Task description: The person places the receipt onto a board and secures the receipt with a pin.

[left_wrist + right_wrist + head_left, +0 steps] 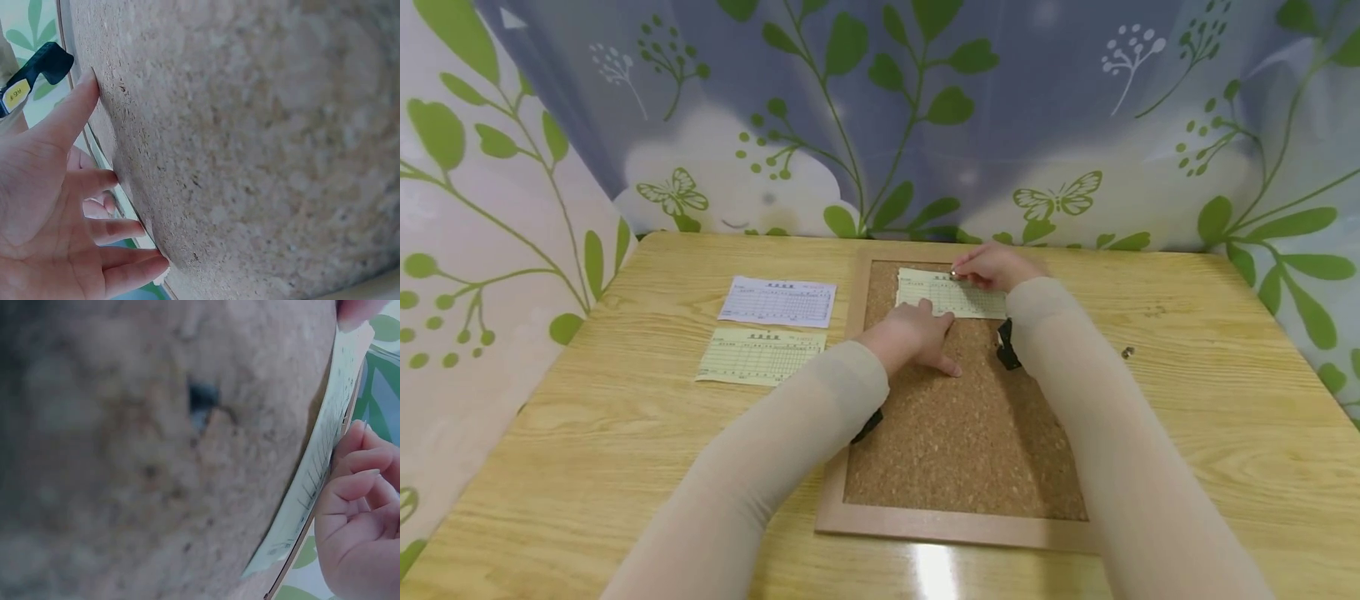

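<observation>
A pale green printed form slip [917, 287] lies on the upper part of a wood-framed corkboard [955, 450]. My left hand [917, 333] rests with fingers spread at the slip's lower edge, its thumb on the cork; the left wrist view shows these fingertips [109, 231] against the slip and board. At the slip's top edge my right hand [996, 268] pinches a small shiny pushpin [953, 273] between thumb and fingers. In the right wrist view the right hand [362, 519] is curled over the slip [306, 481]; whether the pin enters the cork is unclear.
Left of the board, a white form slip [778, 302] lies above another pale green slip [760, 357] on the wooden table [587, 433]. Small metal pieces [1127, 352] lie right of the board. A leaf-patterned curtain [880, 125] stands along the table's back edge.
</observation>
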The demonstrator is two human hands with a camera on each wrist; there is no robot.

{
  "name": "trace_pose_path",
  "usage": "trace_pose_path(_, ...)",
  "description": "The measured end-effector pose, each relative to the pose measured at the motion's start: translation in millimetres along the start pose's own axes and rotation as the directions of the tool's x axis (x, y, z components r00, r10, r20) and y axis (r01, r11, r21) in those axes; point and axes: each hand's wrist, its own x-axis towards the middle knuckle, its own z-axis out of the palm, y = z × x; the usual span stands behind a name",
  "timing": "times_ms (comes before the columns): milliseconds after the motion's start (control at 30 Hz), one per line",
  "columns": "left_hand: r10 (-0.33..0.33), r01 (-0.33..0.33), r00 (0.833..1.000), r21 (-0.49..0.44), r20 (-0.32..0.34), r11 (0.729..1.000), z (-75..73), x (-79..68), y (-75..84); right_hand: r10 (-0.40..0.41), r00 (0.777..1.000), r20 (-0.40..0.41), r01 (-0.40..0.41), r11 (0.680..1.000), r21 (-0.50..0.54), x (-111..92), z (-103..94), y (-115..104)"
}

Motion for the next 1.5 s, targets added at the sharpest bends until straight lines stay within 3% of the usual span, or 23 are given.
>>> trace_pose_path(200, 0.005, -0.005, 1.0, -0.001, -0.001, 1.0, -0.1, -0.6, 0.3, 0.002, 1.0, -0.03, -0.004, 0.997, -0.072, 6, 2.3, -2)
trace_pose_path(533, -0.001, 0.001, 1.0, -0.008, -0.005, 1.0, 1.8, 1.0, -1.6, 0.001, 0.997, -0.077, -0.008, 0.996, -0.09, 7, 10.1, -6)
trace_pose_path(800, 0.005, -0.005, 1.0, -0.005, -0.006, 1.0, -0.2, -3.0, -4.2, -0.024, 0.991, -0.133, -0.002, 0.982, -0.188, 6, 17.5, -13)
trace_pose_path(1167, 0.004, -0.004, 1.0, -0.037, 0.012, 0.999, -1.7, -0.2, -0.7, -0.001, 0.991, -0.131, -0.022, 0.985, -0.17, 2, 11.6, -8)
trace_pose_path(1500, 0.006, -0.005, 1.0, -0.046, 0.013, 0.999, -1.1, -0.4, 0.6, 0.033, 0.987, -0.156, -0.047, 0.995, -0.086, 1, 11.4, -7)
